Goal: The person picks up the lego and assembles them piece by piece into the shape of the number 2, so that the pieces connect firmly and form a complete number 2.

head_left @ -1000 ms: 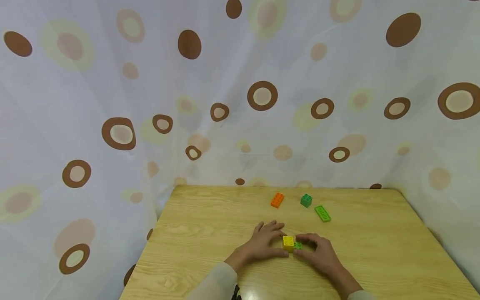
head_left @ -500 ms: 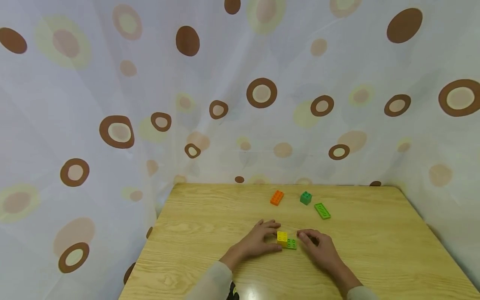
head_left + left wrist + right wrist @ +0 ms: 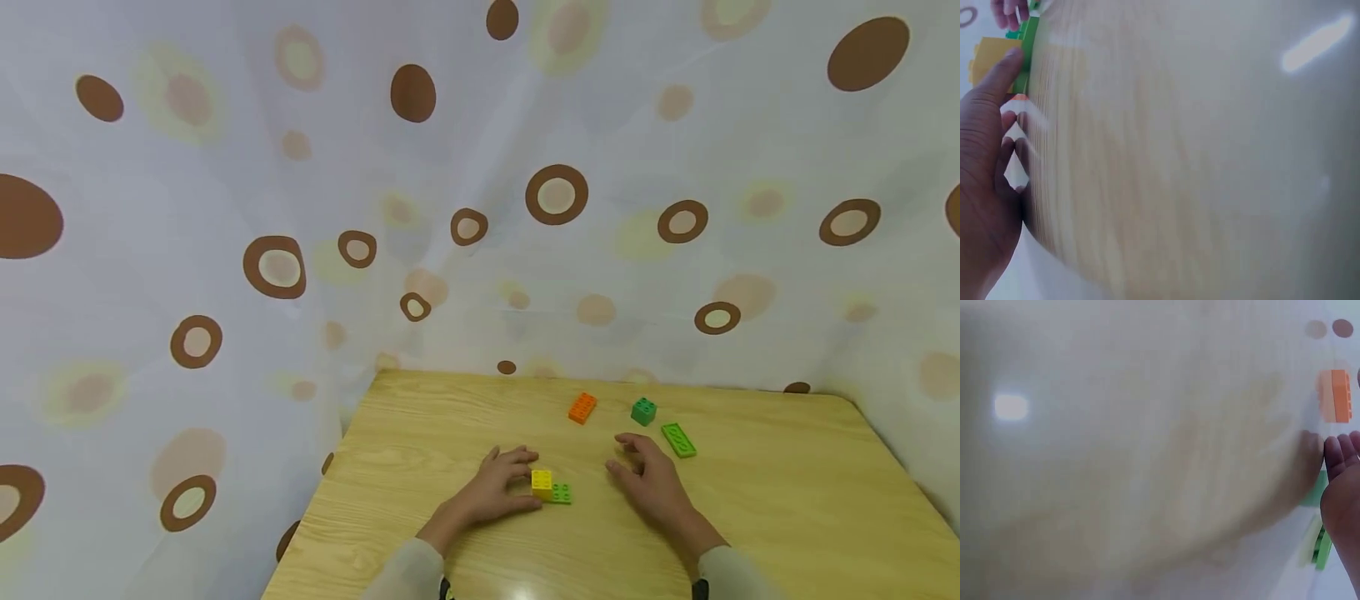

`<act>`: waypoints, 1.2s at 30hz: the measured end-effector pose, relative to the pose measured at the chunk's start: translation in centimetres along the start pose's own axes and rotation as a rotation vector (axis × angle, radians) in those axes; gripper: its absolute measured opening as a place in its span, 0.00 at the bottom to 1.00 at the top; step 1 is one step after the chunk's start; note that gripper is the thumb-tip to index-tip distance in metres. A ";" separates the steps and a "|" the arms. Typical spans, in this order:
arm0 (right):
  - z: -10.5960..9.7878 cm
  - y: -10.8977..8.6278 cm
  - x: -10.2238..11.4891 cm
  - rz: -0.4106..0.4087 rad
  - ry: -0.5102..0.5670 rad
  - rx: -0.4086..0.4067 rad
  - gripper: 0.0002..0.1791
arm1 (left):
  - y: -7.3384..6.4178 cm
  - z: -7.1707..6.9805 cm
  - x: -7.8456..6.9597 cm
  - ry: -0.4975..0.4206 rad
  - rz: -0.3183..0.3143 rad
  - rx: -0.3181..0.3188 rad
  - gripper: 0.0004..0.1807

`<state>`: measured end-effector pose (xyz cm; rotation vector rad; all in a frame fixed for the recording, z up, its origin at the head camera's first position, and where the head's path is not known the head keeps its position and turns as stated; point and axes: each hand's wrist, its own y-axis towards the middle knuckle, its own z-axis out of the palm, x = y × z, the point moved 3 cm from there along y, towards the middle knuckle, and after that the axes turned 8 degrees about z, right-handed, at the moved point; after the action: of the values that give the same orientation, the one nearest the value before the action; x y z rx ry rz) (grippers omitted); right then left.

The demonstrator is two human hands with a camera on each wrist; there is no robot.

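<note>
A yellow toy building brick (image 3: 542, 484) sits on the left end of a flat light-green brick (image 3: 562, 493), whose studs show on the right. My left hand (image 3: 487, 492) holds the yellow brick from the left, thumb on its near side and fingers at the far side. In the left wrist view the thumb lies against the yellow brick (image 3: 992, 56), just over the edge of the green one (image 3: 1026, 50). My right hand (image 3: 654, 483) is apart to the right, fingers loosely bent and holding nothing.
Farther back on the wooden table (image 3: 420, 417) lie an orange brick (image 3: 582, 408), a dark-green brick (image 3: 643, 411) and a flat lime-green brick (image 3: 678, 440). The last is closest to my right hand. A dotted curtain (image 3: 480, 333) hangs behind the table.
My right hand has let go of the flat green brick and moved away to the right, its fingers spreading. My left hand stays at the yellow brick. The head view has swung slightly right-to-left.
</note>
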<state>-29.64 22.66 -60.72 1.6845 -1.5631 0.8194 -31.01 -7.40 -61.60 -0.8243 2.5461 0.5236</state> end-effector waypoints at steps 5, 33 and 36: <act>1.0 3.1 0.4 -0.041 -0.079 0.032 0.38 | -1.6 -0.7 0.6 -0.056 -0.019 -0.021 0.27; 2.7 6.7 2.9 -0.423 -0.632 -0.057 0.25 | -2.0 -0.7 1.1 -0.031 -0.024 -0.056 0.27; 2.7 6.9 3.0 -0.423 -0.642 -0.053 0.24 | -1.8 -0.4 1.0 -0.025 -0.018 -0.056 0.27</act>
<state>-36.28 18.45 -59.32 2.2630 -1.4984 0.0078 -30.71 -9.42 -62.17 -0.8541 2.5094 0.5977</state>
